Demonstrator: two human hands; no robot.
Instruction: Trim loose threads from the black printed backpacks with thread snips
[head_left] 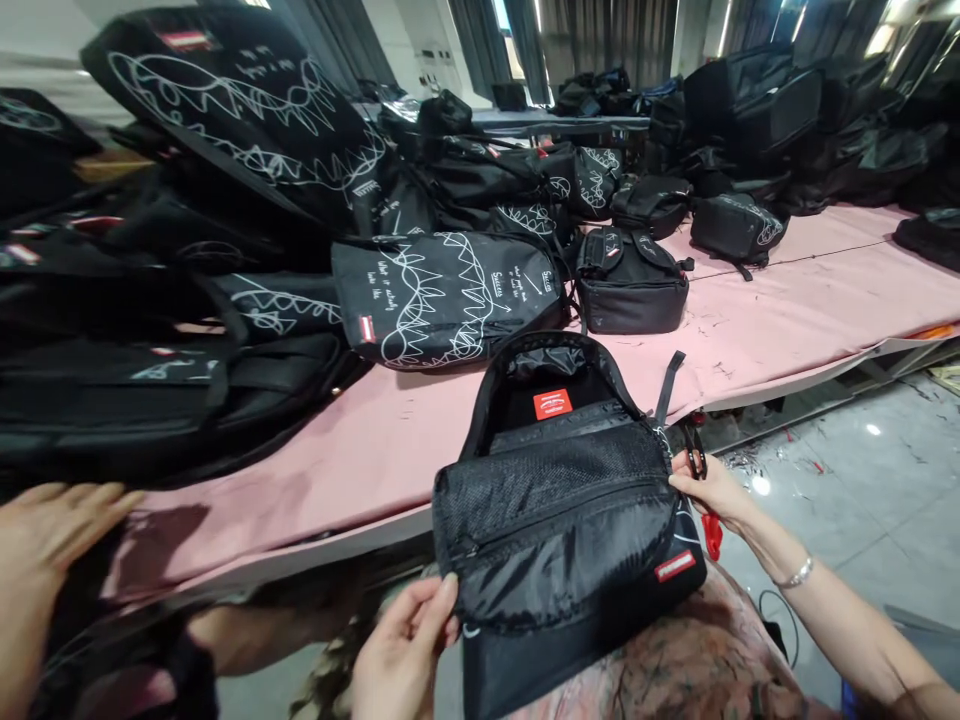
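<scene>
A black backpack (570, 560) lies unzipped across my lap and the table's edge. Its open flap shows a red label (553, 404), a mesh pocket (562, 475) and a shiny black lining. My left hand (412, 640) is closed, pinching the bag's near left edge between thumb and fingers. On the far side, my right hand (705, 487) is closed on the bag's right edge by the zip. What look like small black scissors (696, 452) stick up from the right hand's fingers, partly hidden. A black strap (670, 388) stands up beyond the bag.
Black backpacks with white scribble prints (457, 300) are piled along the pink-covered table (300, 500). Smaller black bags (634, 285) stand behind mine. At the left, another person's hand (67, 530) rests at the table edge. Thread scraps litter the tiled floor (862, 480).
</scene>
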